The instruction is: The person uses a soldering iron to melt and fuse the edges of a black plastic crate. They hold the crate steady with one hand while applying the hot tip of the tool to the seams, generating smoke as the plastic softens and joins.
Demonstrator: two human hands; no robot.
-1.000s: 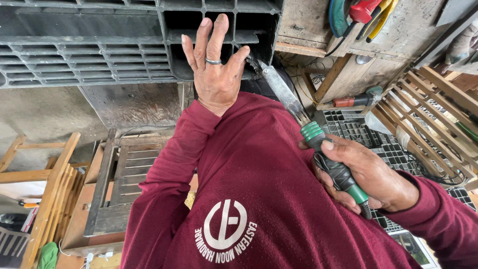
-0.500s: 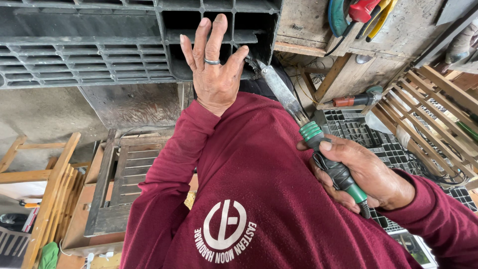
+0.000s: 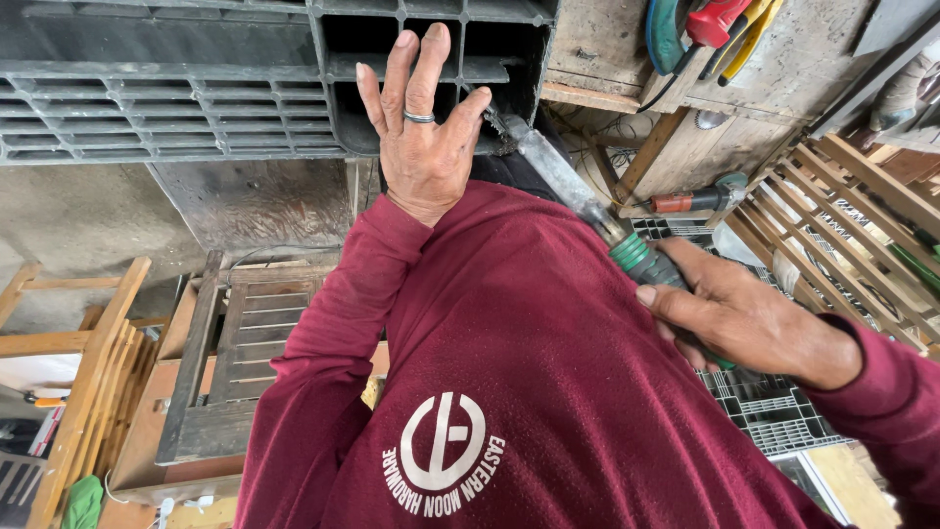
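Observation:
My left hand [image 3: 423, 127] lies flat with fingers spread against a dark grey plastic grid pallet [image 3: 176, 98] at its open cells; a ring sits on one finger. My right hand [image 3: 749, 318] grips the green and black handle of a hand saw [image 3: 558, 171]. The saw's grey blade runs up and left, and its toothed tip meets the pallet's edge beside my left thumb. My dark red sleeves and shirt fill the lower middle of the view.
A wooden slatted panel [image 3: 230, 362] and wooden frames [image 3: 69, 392] lie at the lower left. Wooden racks [image 3: 862, 225] stand at the right, with a grey grid crate [image 3: 774, 416] below them. A red-handled tool [image 3: 685, 201] and hanging tools [image 3: 715, 24] are at the upper right.
My right hand has slid a little down and right along with the saw handle. The left hand stays pressed on the pallet.

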